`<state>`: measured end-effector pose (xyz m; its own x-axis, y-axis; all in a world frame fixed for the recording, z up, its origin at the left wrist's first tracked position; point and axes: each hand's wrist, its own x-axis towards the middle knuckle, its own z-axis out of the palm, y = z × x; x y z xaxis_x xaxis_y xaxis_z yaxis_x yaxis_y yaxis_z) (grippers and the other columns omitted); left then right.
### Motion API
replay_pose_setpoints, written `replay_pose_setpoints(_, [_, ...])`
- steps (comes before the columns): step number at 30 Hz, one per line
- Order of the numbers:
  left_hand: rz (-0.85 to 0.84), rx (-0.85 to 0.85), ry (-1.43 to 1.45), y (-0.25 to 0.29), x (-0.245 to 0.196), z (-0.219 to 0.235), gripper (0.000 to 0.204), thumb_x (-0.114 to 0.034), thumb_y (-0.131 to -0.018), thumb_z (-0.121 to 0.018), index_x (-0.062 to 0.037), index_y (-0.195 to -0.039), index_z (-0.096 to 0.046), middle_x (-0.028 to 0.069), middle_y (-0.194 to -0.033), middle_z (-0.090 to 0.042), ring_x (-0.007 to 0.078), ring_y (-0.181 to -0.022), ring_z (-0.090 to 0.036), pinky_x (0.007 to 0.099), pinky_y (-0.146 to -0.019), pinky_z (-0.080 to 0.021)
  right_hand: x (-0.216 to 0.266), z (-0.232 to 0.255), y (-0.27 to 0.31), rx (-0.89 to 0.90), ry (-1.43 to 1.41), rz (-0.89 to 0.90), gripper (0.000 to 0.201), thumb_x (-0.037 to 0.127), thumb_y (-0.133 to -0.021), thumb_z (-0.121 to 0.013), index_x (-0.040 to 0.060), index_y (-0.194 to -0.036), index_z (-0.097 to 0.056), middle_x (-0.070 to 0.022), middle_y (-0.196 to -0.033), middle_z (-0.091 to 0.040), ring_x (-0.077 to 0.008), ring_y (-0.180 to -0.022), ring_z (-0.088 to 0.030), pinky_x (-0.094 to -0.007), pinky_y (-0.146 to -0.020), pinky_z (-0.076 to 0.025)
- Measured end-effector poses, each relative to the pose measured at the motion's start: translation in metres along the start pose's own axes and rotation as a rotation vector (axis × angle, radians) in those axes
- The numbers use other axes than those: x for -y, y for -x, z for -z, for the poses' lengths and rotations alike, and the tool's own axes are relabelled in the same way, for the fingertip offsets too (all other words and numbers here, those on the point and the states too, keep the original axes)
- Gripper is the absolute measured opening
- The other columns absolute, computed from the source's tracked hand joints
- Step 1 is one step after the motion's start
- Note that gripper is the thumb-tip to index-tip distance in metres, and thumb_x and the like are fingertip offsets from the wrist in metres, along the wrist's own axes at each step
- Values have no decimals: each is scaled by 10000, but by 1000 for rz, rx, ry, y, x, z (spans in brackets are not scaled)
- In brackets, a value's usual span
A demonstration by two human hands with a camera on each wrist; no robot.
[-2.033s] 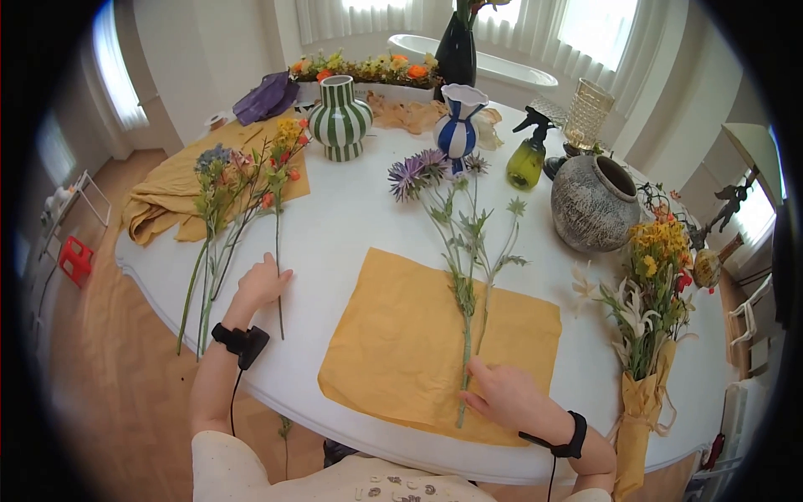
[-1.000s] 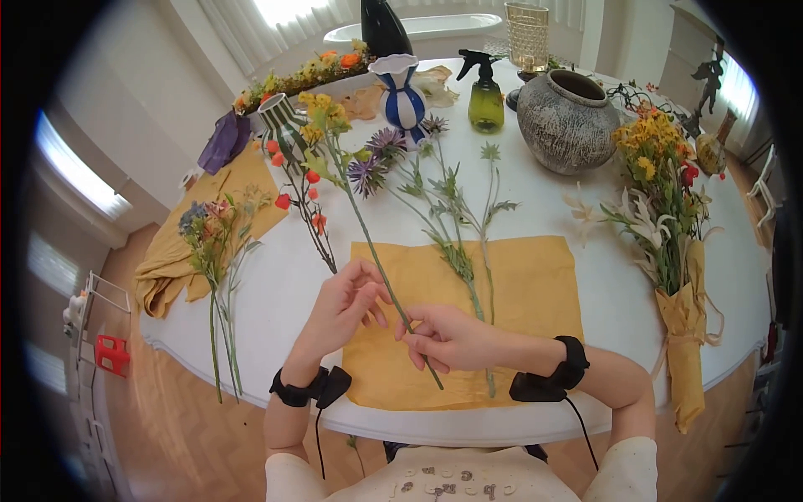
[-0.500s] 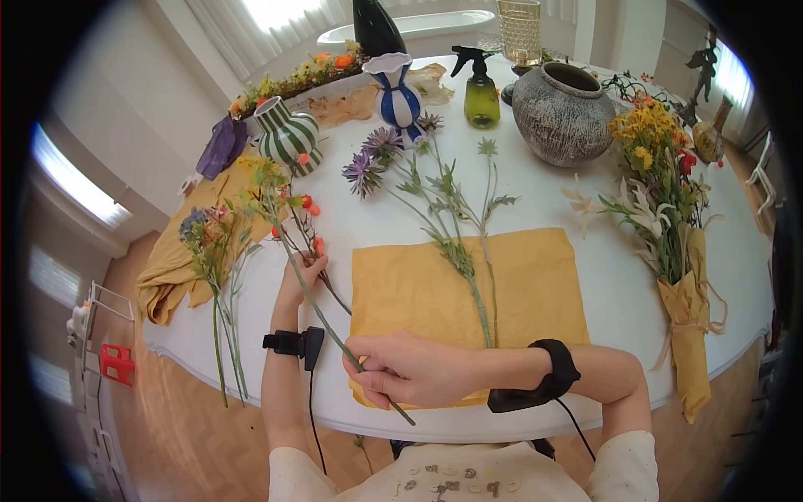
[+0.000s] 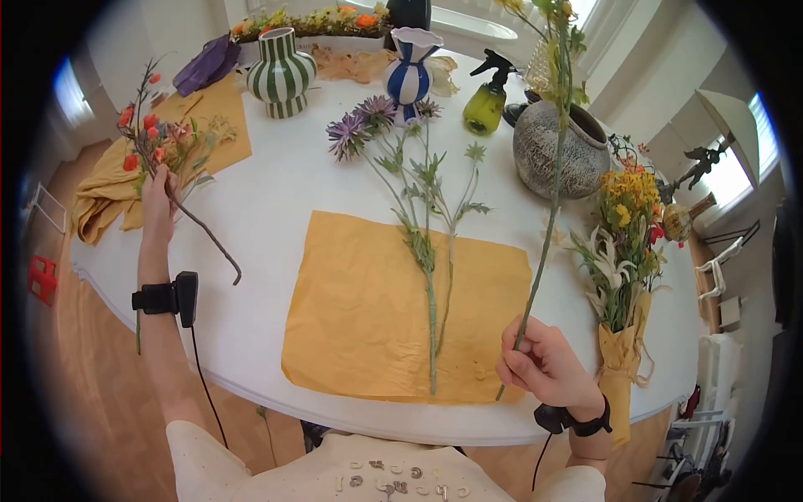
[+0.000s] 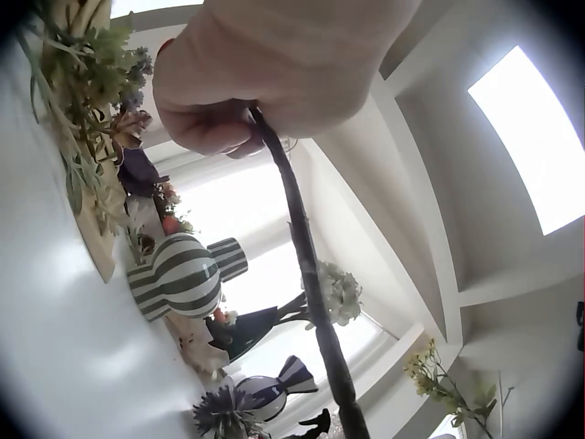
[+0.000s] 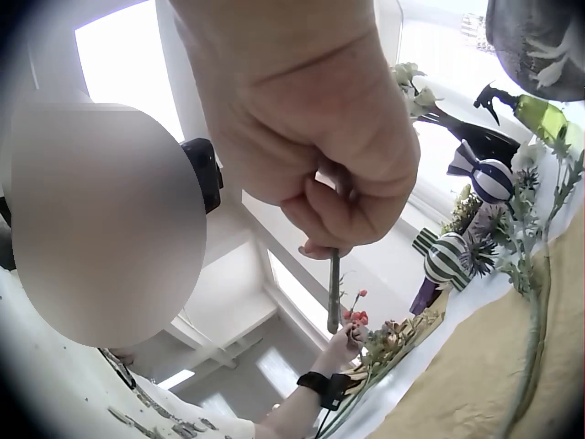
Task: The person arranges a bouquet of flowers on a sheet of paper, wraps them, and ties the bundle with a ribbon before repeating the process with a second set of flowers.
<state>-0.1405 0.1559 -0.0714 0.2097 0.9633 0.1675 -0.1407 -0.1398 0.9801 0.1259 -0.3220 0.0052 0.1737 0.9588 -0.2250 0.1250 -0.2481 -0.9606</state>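
In the head view my left hand (image 4: 159,205) grips a dark branch with red-orange blossoms (image 4: 150,134), held above the flowers at the table's left. My right hand (image 4: 548,364) pinches the lower part of a long green stem (image 4: 552,201), which stands nearly upright in front of the grey pot; its yellow flowers reach the top edge. Between the hands, purple flowers (image 4: 350,135) and their stems lie across a yellow paper sheet (image 4: 360,309). The left wrist view has the brown branch (image 5: 311,274) coming out of the left fist. The stem's cut end (image 6: 334,293) shows below the right fingers.
A striped green vase (image 4: 282,75), blue-striped vase (image 4: 410,75), spray bottle (image 4: 487,105) and grey pot (image 4: 556,151) stand towards the back. At the right lies a wrapped bouquet (image 4: 619,351). Folded yellow cloth (image 4: 109,188) covers the left side.
The left hand has lifted the red-blossomed branch and moved left with it. My right hand has carried the yellow-flowered stem to the right, across the paper, and it now stands more upright.
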Motion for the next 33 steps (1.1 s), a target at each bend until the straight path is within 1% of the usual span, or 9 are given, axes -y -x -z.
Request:
replay_pose_setpoints(7, [-133,345,-13,78,-63,-60,116,-223,-933,-408,-109,-953,-415,-23,-731,-476,31,-494,-431,166,-372,-285,-65,-15,-59,-145,89,-47,37,34,-887,-436,11,-898,-409,-30,-582,-545,-62,-484,-454,-209,-439,-351])
replay_pose_setpoints(16, [7,813,-113,153,-89,-134,263,-143,-907,-462,-36,-1100,-318,48,-818,-481,103,-564,-570,198,-435,-495,-83,-28,-78,-43,297,-167,159,74,-847,-538,-22,-904,-425,-73,-562,-567,-144,-490,-560,-271,-444,-411])
replay_pose_setpoints(19, [100,988,-29,169,-89,-161,282,-72,-889,-471,-43,-1115,-305,46,-831,-480,114,-610,-598,215,-479,-522,-83,-25,-76,-67,525,-28,189,87,-835,-567,-20,-914,-432,-70,-578,-571,-147,-496,-571,-271,-452,-421])
replay_pose_setpoints(21, [132,1049,-8,176,-86,-173,304,-51,-879,-480,-42,-1120,-296,51,-852,-473,122,-635,-606,227,-508,-533,-85,-21,-73,-275,760,238,173,113,-860,-547,-11,-919,-442,-52,-602,-575,-114,-480,-550,-251,-452,-421])
replay_pose_setpoints(22, [167,1115,22,181,-82,-179,327,-29,-870,-490,-41,-1126,-287,56,-874,-466,129,-661,-614,239,-536,-544,-77,-25,-71,-282,749,233,173,113,-860,-547,-11,-919,-442,-52,-602,-575,-114,-480,-550,-251,-452,-421])
replay_pose_setpoints(24, [159,1138,8,193,-74,-191,352,-19,-864,-494,-40,-1139,-274,63,-893,-461,141,-677,-619,251,-557,-550,-45,-30,-65,-98,45,2,133,125,-891,-500,-2,-897,-462,-27,-615,-569,-84,-464,-519,-227,-446,-412])
replay_pose_setpoints(27, [249,1215,2,203,-60,-200,447,-10,-848,-523,-24,-1204,-254,77,-946,-444,151,-724,-620,261,-602,-558,-27,-40,-61,107,67,-11,122,115,-910,-452,3,-865,-472,-14,-605,-557,-72,-460,-498,-212,-442,-403])
replay_pose_setpoints(30, [-9,1230,-394,201,-73,-187,557,-75,-825,-590,-10,-1280,-275,103,-1012,-481,154,-862,-587,264,-675,-519,-30,-47,-59,50,4,29,110,92,-904,-442,3,-848,-474,-23,-596,-554,-67,-461,-501,-204,-438,-398])
replay_pose_setpoints(33, [-277,983,-708,174,-67,-138,475,-103,-806,-606,16,-1209,-384,130,-1061,-504,230,-951,-548,319,-726,-486,-38,-29,-58,-89,107,-19,104,73,-898,-436,0,-833,-470,-36,-594,-559,-65,-457,-503,-199,-433,-395])
